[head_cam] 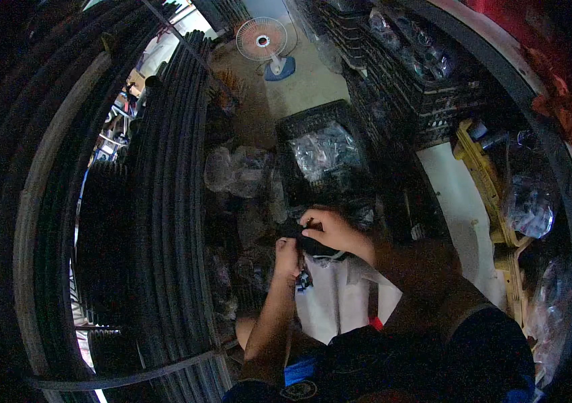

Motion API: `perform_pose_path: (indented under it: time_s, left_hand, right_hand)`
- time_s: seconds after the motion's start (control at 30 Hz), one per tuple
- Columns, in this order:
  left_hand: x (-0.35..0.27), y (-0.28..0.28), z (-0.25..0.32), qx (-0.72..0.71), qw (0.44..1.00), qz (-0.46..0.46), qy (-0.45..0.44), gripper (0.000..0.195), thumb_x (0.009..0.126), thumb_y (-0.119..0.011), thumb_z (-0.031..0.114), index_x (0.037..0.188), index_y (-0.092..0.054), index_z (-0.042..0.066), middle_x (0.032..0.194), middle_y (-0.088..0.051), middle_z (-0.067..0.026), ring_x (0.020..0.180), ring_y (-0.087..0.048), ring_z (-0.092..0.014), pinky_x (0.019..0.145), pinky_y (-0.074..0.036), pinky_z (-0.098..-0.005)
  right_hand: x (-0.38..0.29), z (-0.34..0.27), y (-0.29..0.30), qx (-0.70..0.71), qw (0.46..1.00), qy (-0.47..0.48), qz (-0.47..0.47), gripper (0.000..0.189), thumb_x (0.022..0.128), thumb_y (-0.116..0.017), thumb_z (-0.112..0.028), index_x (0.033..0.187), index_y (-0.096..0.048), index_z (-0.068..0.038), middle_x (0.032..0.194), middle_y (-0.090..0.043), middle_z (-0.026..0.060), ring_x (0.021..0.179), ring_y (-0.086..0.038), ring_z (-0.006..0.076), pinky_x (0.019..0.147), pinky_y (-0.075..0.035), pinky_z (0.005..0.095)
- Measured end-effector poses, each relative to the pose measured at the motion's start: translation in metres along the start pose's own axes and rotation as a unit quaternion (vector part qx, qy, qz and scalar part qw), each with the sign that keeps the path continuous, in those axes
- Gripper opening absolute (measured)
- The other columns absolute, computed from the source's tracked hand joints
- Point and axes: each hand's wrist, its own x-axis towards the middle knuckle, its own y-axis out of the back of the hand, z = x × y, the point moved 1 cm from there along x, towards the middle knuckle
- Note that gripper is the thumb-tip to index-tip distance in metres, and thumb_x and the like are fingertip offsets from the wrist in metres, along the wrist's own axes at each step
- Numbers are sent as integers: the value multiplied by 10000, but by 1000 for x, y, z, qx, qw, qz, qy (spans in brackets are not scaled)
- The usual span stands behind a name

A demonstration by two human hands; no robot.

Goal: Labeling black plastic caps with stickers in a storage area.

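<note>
In the lower middle of the head view, my left hand (287, 258) is closed at the left edge of a dark object (318, 245) that is too dim to name. My right hand (334, 231) is at its upper right side, thumb and forefinger curled close together; whether they pinch anything cannot be made out. Beneath my hands and in front of my body lies pale sheet material (324, 302). Small blue and dark pieces (304, 281) show just under my left hand. Beyond my hands, a black plastic crate (311, 117) holds clear plastic bags (327, 150).
Long dark tubes (175, 201) stand in a rack on the left. A desk fan (262, 40) is on the floor ahead. Stacked black crates (447, 108) and a yellow plastic crate (487, 186) with bagged items line the right. Translucent bags (239, 171) lie left of the middle crate.
</note>
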Motion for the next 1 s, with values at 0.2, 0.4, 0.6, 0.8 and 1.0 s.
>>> perform_pose_path:
  time_s: [0.2, 0.4, 0.6, 0.8, 1.0]
  left_hand:
    - [5, 12, -7, 84, 996, 20, 6, 232, 880, -530, 154, 659, -536, 82, 519, -494, -17, 353, -417, -117, 324, -277, -273]
    - [13, 27, -14, 118, 993, 6, -28, 261, 776, -563, 97, 537, -490, 22, 469, -479, -66, 308, -417, -154, 295, -281, -298]
    - [10, 24, -13, 102, 992, 63, -39, 302, 782, -625, 127, 987, -435, 11, 551, -475, -55, 323, -434, -177, 296, -306, -313]
    - [-1, 14, -4, 126, 989, -38, -73, 106, 761, -667, 101, 747, -658, -4, 780, -638, -35, 664, -576, -123, 585, -462, -281]
    - [-12, 0, 10, 141, 976, -40, -162, 190, 730, -611, 25, 564, -523, 52, 550, -493, 25, 425, -413, -77, 371, -284, -273]
  right_hand:
    - [-3, -6, 6, -92, 995, 6, -37, 145, 759, -679, -19, 895, -627, -11, 849, -618, 115, 798, -635, 261, 681, -502, 337]
    - [-1, -5, 4, -100, 993, 59, 1, 132, 720, -692, -2, 834, -625, -2, 881, -598, 109, 843, -609, 279, 738, -486, 346]
    - [-5, 17, -10, -109, 992, 39, 50, 143, 698, -699, 18, 820, -625, 2, 1000, -576, 127, 942, -589, 274, 805, -465, 339]
    - [-15, 39, -4, 134, 932, -333, -53, 251, 757, -704, -197, 920, -674, -8, 947, -656, 88, 868, -592, 158, 713, -476, 313]
    - [-13, 37, -6, 352, 806, -476, -12, 299, 807, -662, -268, 1044, -631, -88, 976, -638, 36, 890, -588, 188, 745, -487, 347]
